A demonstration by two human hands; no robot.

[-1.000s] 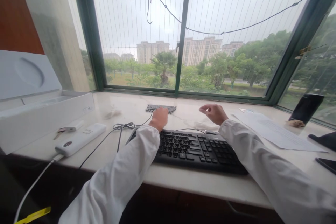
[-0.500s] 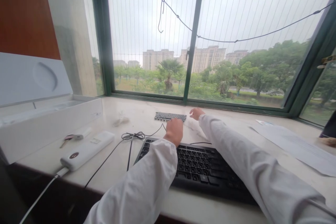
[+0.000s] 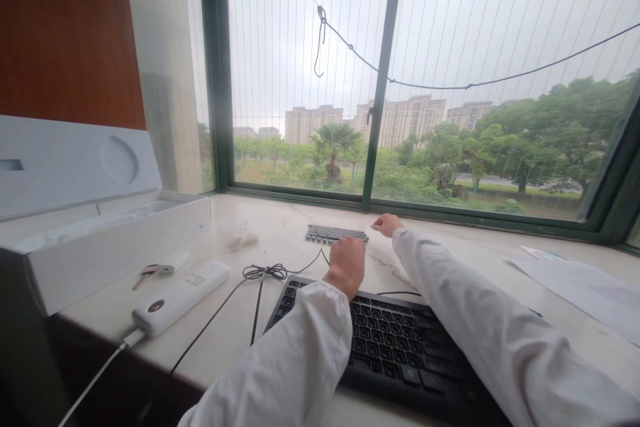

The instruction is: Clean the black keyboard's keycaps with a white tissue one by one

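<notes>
The keyboard (image 3: 385, 337) at five o'clock is black plastic, mostly matt; the power bank (image 3: 185, 293) at eight is smooth white plastic. The countertop (image 3: 475, 240) shines faintly (polished stone, by its look), the sleeves (image 3: 305, 353) are wrinkled matt cloth, and the panel (image 3: 70, 33) at ten resembles smooth wood.

White power bank (image 3: 183, 297) near open box (image 3: 125, 250); papers (image 3: 580, 287) at right.

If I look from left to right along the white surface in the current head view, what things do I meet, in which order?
White open box → tied loops of black cable → rows of small keys → right hand → white paper.
</notes>
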